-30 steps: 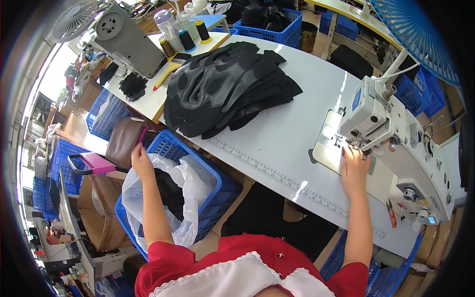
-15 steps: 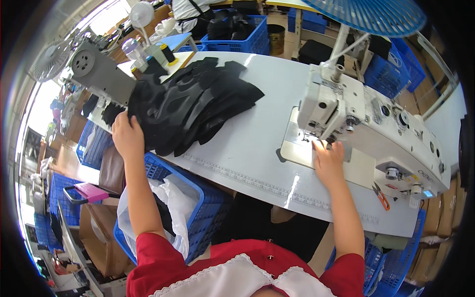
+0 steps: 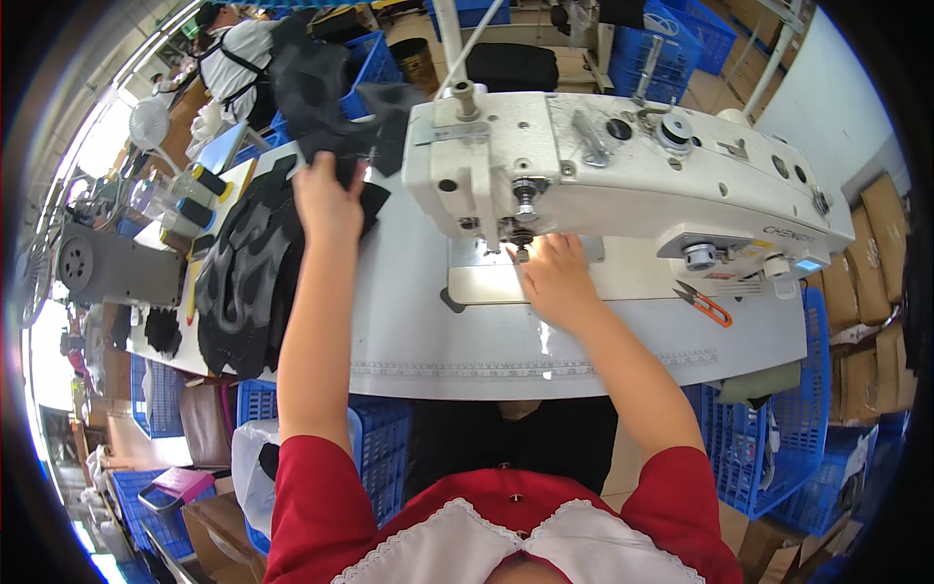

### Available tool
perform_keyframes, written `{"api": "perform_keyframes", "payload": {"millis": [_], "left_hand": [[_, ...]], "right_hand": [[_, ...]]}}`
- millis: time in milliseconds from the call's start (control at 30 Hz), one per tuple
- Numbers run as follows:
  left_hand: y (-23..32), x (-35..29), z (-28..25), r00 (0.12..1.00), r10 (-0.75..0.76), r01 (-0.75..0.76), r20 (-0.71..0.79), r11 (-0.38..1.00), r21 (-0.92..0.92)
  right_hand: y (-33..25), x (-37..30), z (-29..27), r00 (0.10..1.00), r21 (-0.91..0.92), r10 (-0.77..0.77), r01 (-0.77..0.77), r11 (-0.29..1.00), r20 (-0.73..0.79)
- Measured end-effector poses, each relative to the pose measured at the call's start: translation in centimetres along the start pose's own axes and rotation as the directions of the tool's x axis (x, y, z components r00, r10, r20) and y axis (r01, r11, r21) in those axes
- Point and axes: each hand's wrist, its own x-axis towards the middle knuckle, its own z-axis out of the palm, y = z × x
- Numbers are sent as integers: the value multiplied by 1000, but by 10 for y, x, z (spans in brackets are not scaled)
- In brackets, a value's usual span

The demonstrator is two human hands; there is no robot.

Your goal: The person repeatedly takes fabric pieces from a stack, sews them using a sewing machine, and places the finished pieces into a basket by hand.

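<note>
My left hand [image 3: 329, 200] is closed on the lower edge of a black cut piece [image 3: 309, 83], lifted so that it hangs above the table's far left side. Below and left of it lies a pile of black cut pieces [image 3: 238, 277] with glossy curved patches. My right hand [image 3: 559, 282] rests on the bed of a white sewing machine [image 3: 623, 175], its fingers drawn together close to the presser foot [image 3: 522, 251]. Part of those fingers is behind the machine head, and what they pinch, if anything, is too small to make out.
Orange-handled thread snips [image 3: 708, 304] lie right of my right hand. A ruler strip [image 3: 467, 370] runs along the table's front edge. Thread cones [image 3: 209, 183] and a grey machine [image 3: 122, 265] stand at left. Blue crates [image 3: 384, 443] surround the table; another person [image 3: 238, 63] is behind.
My left hand has moved up and right from the pile's left edge and lifted a black piece. My right hand stays by the presser foot. The view has swung right.
</note>
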Motion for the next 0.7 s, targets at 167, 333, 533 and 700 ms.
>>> {"api": "perform_keyframes", "payload": {"millis": [167, 333, 533, 700], "left_hand": [[-82, -26, 27, 828, -376, 437, 416, 898, -57], [-96, -35, 23, 827, -232, 127, 512, 965, 231], [-100, -34, 17, 726, -94, -323, 682, 828, 458], [-96, -34, 7, 580, -45, -662, 813, 555, 503]], "right_hand": [[2, 0, -1, 999, 19, -6, 6, 1000, -33], [8, 2, 3, 996, 86, -2, 10, 996, -86], [8, 1, 3, 1000, 61, 15, -16, 998, 23], [4, 4, 1, 993, 24, 97, -99, 995, 75]]}}
